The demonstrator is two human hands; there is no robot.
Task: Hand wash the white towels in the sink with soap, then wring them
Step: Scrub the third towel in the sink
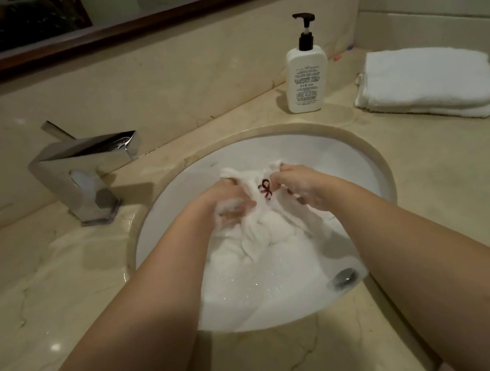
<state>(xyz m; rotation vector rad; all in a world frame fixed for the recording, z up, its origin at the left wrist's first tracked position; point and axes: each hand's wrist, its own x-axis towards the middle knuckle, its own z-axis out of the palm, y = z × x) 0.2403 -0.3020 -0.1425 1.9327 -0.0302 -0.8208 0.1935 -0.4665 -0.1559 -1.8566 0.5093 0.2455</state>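
left hand (229, 202): sudsy, fingers curled gripping wet towel (259, 215) | right hand (299, 188): gripping same towel | over sink (362, 168) centre | folded towels (425, 82): counter's far-right corner

Beige marble counter (62, 292) is carrying everything. Round white sink (296, 152) is sitting sunk into it, directly under the fingers. Chrome faucet (86, 174) is standing on the counter left of the fingers. White pump bottle (306, 81) is standing beyond the fingers to the right; folded white towels (425, 82) are lying just right of the bottle.
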